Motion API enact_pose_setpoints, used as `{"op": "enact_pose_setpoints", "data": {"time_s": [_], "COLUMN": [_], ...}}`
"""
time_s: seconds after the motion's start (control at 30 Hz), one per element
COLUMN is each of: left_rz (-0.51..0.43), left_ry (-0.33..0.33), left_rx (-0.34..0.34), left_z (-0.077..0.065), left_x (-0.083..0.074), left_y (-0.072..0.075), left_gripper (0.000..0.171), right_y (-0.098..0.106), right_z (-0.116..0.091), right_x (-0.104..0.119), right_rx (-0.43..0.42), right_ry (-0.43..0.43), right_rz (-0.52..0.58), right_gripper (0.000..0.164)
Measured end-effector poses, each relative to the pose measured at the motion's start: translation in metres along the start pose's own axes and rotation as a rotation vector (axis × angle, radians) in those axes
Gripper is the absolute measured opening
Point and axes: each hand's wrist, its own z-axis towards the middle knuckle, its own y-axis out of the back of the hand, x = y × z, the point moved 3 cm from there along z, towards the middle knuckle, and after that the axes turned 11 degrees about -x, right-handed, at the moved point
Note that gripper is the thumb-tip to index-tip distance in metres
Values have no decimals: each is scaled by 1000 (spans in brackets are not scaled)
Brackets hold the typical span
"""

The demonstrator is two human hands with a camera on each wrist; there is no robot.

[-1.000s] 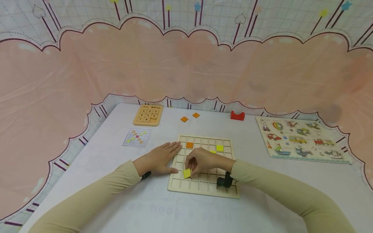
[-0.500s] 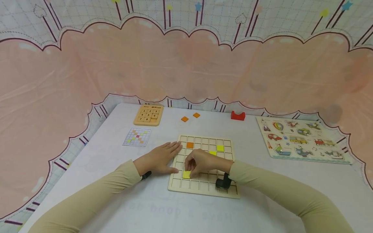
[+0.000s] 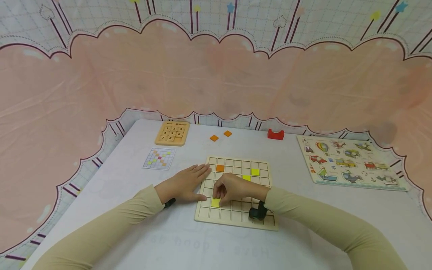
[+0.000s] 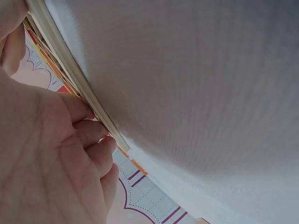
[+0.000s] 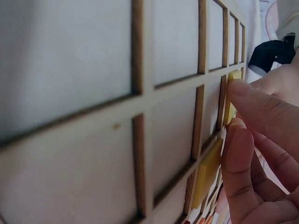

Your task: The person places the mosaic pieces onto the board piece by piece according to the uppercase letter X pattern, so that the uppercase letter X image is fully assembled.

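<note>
A wooden grid board (image 3: 204, 215) lies flat in the middle of the table. My right hand (image 3: 234, 186) is bent over it, thumb and fingertips pinching the right edge of a yellow square tile (image 3: 215, 203) that sits in a lower-left cell. In the right wrist view, a digit presses that tile (image 5: 231, 105), with another yellow tile (image 5: 208, 175) in a neighbouring cell. My left hand (image 3: 183, 184) rests with extended fingers against the board's left edge. Farther up the board are an orange tile (image 3: 220, 168) and two yellow tiles (image 3: 255, 171). My right hand hides the board's centre.
A pattern card (image 3: 158, 158) and a wooden number puzzle (image 3: 172, 133) lie at the back left. Two loose orange tiles (image 3: 214, 138) are behind the board. A red notched block (image 3: 275, 134) stands at the back, and a vehicle picture puzzle (image 3: 351, 163) lies right.
The yellow tile was tilted in my right fingers a second ago; it now lies flat in its cell. The right hand has barely shifted since. My left hand stays put.
</note>
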Motion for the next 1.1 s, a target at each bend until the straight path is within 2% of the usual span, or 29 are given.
{"op": "enact_pose_setpoints", "data": {"time_s": [0.77,0.97,1.1], "left_rz": [6,16,13], "left_ry": [-15,-8,-2], "left_rx": [-12,2,6], "left_z": [0,0,0], "left_x": [1,1,0], "left_y": [0,0,1], "left_gripper": [91,91,91], "right_y": [2,12,23], "right_z": [5,6,7], "right_x": [1,-5,-10], "right_rx": [55,26,2], "right_ry": [-8,21,4], "right_rz": [-14,2,28], "right_gripper": [16,20,23]}}
